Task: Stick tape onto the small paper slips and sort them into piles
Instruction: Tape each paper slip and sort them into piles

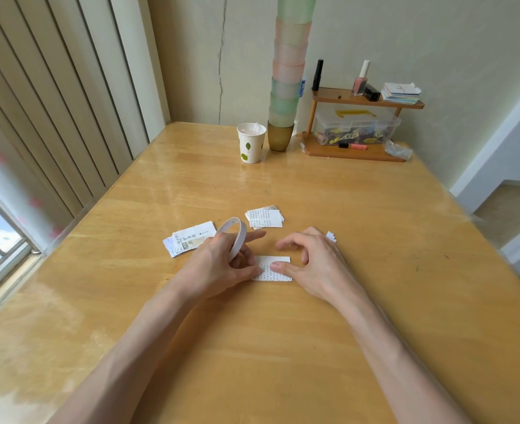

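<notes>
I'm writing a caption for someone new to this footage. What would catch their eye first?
The hands at the centre of the table: the left hand grips a white tape roll while the right hand presses a paper slip with its thumb. Behind, a tall stack of pastel cups rises at the far edge by the wall; a left pile and a far pile of slips lie beyond the hands.

desk (283, 332): wood, finished glossy, grain shown, window light reflected | paper slip (278, 261): matt white paper, printed in small text | tape roll (238, 240): smooth white ring | cup (251, 145): matt paper, printed with leaves | stacked cups (289, 71): frosted translucent plastic, ribbed | storage box (356, 127): clear glossy plastic | shelf (353, 153): wood, varnished smooth
</notes>
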Available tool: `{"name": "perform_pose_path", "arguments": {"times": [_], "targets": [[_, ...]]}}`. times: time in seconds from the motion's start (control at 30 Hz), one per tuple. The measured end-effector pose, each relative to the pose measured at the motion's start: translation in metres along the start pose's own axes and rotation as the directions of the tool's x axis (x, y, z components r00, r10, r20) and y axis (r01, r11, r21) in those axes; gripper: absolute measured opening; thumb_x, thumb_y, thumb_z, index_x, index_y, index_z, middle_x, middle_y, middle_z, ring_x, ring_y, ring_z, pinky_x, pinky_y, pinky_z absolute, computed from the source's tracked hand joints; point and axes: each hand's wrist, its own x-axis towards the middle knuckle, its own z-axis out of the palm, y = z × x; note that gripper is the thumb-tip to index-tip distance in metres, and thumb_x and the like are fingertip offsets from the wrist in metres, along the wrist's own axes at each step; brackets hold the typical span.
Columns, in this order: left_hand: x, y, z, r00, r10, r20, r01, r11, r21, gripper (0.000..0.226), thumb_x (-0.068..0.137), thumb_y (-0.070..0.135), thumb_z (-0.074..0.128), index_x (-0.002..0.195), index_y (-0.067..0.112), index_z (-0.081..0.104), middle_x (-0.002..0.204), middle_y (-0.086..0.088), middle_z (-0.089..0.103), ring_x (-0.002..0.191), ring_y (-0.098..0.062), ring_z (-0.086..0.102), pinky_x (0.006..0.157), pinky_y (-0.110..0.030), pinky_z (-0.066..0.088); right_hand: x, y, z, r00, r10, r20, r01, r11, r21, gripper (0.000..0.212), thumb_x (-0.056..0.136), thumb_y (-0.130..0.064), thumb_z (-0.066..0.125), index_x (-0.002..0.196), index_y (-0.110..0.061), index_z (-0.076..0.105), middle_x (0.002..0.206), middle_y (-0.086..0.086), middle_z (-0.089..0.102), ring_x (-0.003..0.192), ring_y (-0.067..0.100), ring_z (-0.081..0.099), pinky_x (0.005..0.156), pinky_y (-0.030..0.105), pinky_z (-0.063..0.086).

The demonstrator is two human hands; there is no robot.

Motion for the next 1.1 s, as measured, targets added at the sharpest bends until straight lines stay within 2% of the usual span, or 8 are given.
{"name": "perform_pose_path", "arguments": {"times": [0.2, 0.37, 0.57, 0.73, 0.8, 0.9, 1.0, 1.1], "targets": [[-0.002, 0.003, -0.001, 1.0, 0.004, -0.021, -0.004, 1.0, -0.02, 0.051, 0.087, 0.023, 0.083, 0.131, 0.037, 0.065, 0.071, 0.017, 0.061, 0.062, -0.006, 0.052, 0.072, -0.02, 0.049, -0.001, 0.002, -0.004, 0.997, 0.004, 0.079, -0.005, 1.0, 0.008, 0.042, 0.075, -0.053, 0.087, 0.112, -0.041, 0.073, 0.111, -0.018, 0.051, 0.083, 0.001, 0.05, 0.07, 0.012, 0.037], [-0.002, 0.003, -0.001, 0.999, -0.008, -0.031, 0.007, 1.0, -0.026, 0.052, 0.085, 0.026, 0.085, 0.132, 0.038, 0.065, 0.073, 0.012, 0.061, 0.062, -0.005, 0.051, 0.071, -0.022, 0.049, -0.001, 0.002, -0.002, 0.997, 0.013, 0.082, -0.017, 0.999, 0.051, 0.028, 0.075, -0.043, 0.091, 0.096, -0.04, 0.072, 0.107, -0.016, 0.055, 0.088, 0.002, 0.053, 0.075, 0.018, 0.042], [-0.004, 0.011, -0.007, 0.995, -0.046, -0.087, 0.047, 0.999, 0.012, 0.052, 0.082, 0.036, 0.087, 0.13, 0.035, 0.067, 0.088, 0.018, 0.067, 0.069, 0.007, 0.059, 0.069, -0.01, 0.043, 0.003, 0.005, -0.001, 0.995, 0.031, 0.09, -0.066, 0.905, 0.419, 0.018, 0.083, -0.014, 0.087, 0.086, -0.027, 0.076, 0.086, -0.008, 0.077, 0.081, 0.011, 0.07, 0.08, 0.027, 0.056], [-0.002, 0.017, -0.009, 0.99, -0.101, -0.1, 0.091, 0.991, -0.097, 0.017, 0.085, 0.041, 0.083, 0.084, 0.026, 0.077, 0.067, 0.015, 0.07, 0.055, -0.004, 0.057, 0.056, -0.016, 0.041, 0.001, 0.0, -0.009, 1.0, -0.007, 0.016, -0.004, 0.782, 0.623, 0.02, 0.082, -0.011, 0.087, 0.097, -0.02, 0.078, 0.09, -0.004, 0.079, 0.089, 0.009, 0.073, 0.083, 0.019, 0.055], [-0.004, 0.022, -0.008, 0.988, -0.089, -0.125, 0.072, 0.988, -0.135, 0.031, 0.09, 0.035, 0.08, 0.065, 0.023, 0.066, 0.05, 0.017, 0.052, 0.046, -0.006, 0.04, 0.049, -0.017, 0.031, 0.001, -0.002, -0.01, 1.0, 0.008, -0.015, 0.005, 0.725, 0.689, 0.022, 0.083, -0.017, 0.087, 0.103, -0.021, 0.078, 0.095, -0.001, 0.079, 0.092, 0.009, 0.072, 0.087, 0.02, 0.056], [-0.005, 0.029, -0.008, 0.982, -0.076, -0.172, 0.041, 0.979, -0.197, 0.038, 0.094, 0.033, 0.076, 0.067, 0.011, 0.063, 0.049, 0.016, 0.046, 0.046, -0.005, 0.036, 0.048, -0.015, 0.028, 0.0, -0.004, -0.005, 0.999, 0.032, -0.011, -0.015, 0.718, 0.696, 0.019, 0.086, -0.031, 0.085, 0.101, -0.021, 0.079, 0.097, 0.001, 0.079, 0.094, 0.014, 0.073, 0.089, 0.024, 0.056], [-0.006, 0.032, -0.006, 0.977, -0.082, -0.196, 0.032, 0.97, -0.243, 0.046, 0.095, 0.037, 0.074, 0.068, 0.004, 0.059, 0.054, 0.011, 0.046, 0.051, -0.008, 0.035, 0.05, -0.018, 0.028, -0.001, -0.007, 0.002, 0.997, 0.038, -0.069, 0.022, 0.713, 0.701, 0.013, 0.091, -0.025, 0.08, 0.08, -0.019, 0.076, 0.078, -0.004, 0.075, 0.076, 0.008, 0.068, 0.078, 0.022, 0.052], [-0.006, 0.035, -0.003, 0.975, -0.088, -0.204, 0.024, 0.955, -0.295, 0.05, 0.093, 0.04, 0.075, 0.063, 0.006, 0.055, 0.056, 0.004, 0.044, 0.054, -0.013, 0.033, 0.051, -0.024, 0.027, 0.001, -0.009, 0.007, 0.992, -0.001, -0.129, 0.088, 0.737, 0.67, 0.019, 0.094, -0.023, 0.077, 0.086, -0.006, 0.075, 0.087, 0.019, 0.075, 0.078, 0.014, 0.066, 0.077, 0.033, 0.051]]}}
